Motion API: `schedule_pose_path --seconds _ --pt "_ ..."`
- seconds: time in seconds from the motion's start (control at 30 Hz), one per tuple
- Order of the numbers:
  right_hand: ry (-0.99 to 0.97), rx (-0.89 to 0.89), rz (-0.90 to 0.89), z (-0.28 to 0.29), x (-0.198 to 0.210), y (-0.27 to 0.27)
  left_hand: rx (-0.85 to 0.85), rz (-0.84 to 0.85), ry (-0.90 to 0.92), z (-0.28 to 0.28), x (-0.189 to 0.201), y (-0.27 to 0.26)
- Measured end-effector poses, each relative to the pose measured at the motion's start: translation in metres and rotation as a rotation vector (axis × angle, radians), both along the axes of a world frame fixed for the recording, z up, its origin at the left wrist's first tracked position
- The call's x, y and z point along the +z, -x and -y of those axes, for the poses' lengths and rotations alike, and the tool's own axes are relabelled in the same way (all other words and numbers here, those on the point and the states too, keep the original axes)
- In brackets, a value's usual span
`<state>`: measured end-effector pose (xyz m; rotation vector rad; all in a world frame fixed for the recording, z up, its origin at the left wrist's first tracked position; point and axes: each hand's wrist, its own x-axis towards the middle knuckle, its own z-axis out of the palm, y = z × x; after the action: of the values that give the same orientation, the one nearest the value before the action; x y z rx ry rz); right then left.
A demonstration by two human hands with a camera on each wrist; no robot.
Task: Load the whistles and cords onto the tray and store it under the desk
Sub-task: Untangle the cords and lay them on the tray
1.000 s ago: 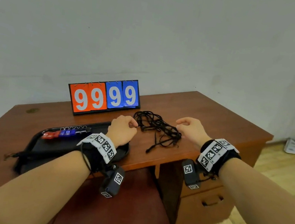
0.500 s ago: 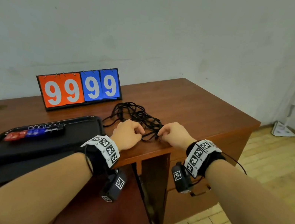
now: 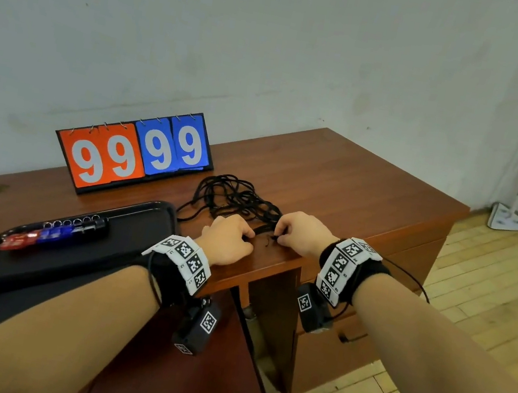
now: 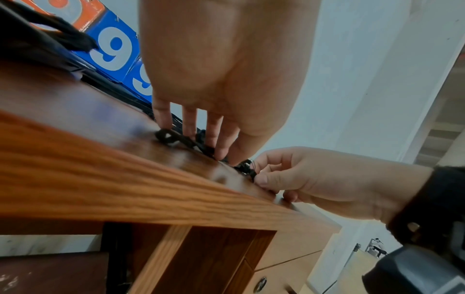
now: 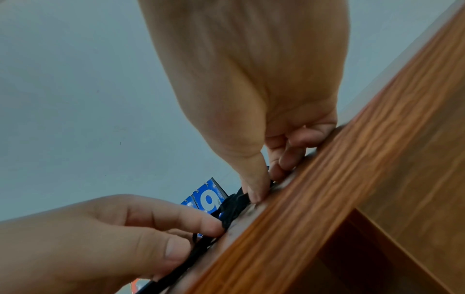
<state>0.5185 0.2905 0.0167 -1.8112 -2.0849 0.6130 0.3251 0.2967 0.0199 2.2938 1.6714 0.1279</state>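
**Gathering the cords at the worktop edge**

Pinching the tangled cords near the worktop front edge, left hand and right hand each have a closed grip on strands. Loose loops could snag or slip off the edge if lifted unevenly. Whistles lie on the tray. How the cords are knotted is unclear.

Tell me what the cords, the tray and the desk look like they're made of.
Cords: probably woven fabric, matte and limp, with a fuzzy braided texture in the left wrist view.
Tray: likely plastic, black with a dull sheen and raised rounded rim.
Desk: wood or wood-grain laminate, reddish brown, glossy reflections.
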Motion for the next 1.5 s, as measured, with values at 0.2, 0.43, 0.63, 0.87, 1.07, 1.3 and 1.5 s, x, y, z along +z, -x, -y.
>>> schedule_pose_path --seconds 0.2,0.43,0.63,0.87,1.07,1.3,1.5 --pt "-0.037 -0.090 -0.284 -0.001 0.003 -0.006 0.046 0.045 0.073 0.001 0.007 -0.002" --pt "-0.280 -0.205 -0.730 0.002 0.032 -0.005 0.093 0.308 -0.123 -0.006 0.028 -0.012" --pt "-0.308 -0.123 -0.648 -0.006 0.052 0.008 0.090 0.756 -0.059 -0.008 0.071 -0.026" --pt "-0.288 0.011 -0.562 -0.007 0.059 0.021 0.108 0.805 -0.103 -0.010 0.079 -0.023" --pt "-0.189 0.027 -0.633 -0.012 0.062 0.018 0.218 0.920 -0.162 -0.017 0.077 -0.006" --pt "-0.208 -0.040 -0.652 -0.025 0.063 0.004 0.360 1.052 -0.289 -0.032 0.083 0.039" --pt "-0.217 -0.066 -0.694 -0.032 0.062 0.007 0.453 1.101 -0.363 -0.039 0.084 0.079"
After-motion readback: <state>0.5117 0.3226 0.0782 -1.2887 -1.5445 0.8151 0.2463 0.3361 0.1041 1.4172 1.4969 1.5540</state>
